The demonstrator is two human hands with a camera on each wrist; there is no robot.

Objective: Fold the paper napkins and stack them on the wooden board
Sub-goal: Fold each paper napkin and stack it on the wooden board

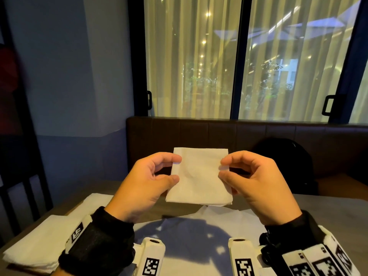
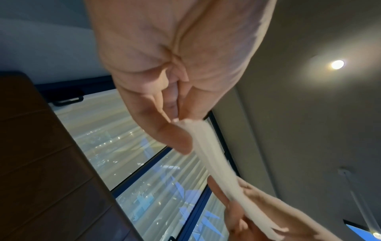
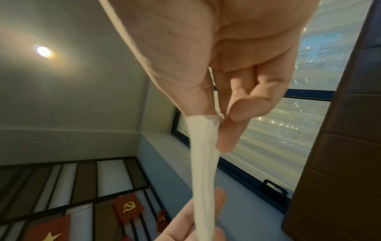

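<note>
A folded white napkin (image 1: 199, 176) is held up in the air above the bench (image 1: 328, 212), stretched between both hands, roughly square and facing the person. The left hand (image 1: 147, 184) pinches its left edge, thumb in front and fingers (image 1: 175, 158) curled behind; the right hand (image 1: 256, 182) pinches the right edge the same way, so both sets of fingers are clamped on the paper, as the wrist views confirm, with the sheet seen edge-on running from one pinch to the other. On the bench below lie unfolded napkins (image 1: 199, 232) under the hands' shadow, and a stack of napkins (image 1: 35, 250) sits at the near left. The wooden board cannot be made out for certain; the stack hides whatever is beneath it. Judging from this, the fold is being made or checked in mid-air, and that is where trouble could start: thin tissue gripped at only 2 points can sag, letting the layers slide so the edges no longer match. Pulling the hands apart too firmly could tear it at the pinches. Letting go with 1 hand early may let the fold spring open, and setting it carelessly on the stack could knock the pile askew.
</note>
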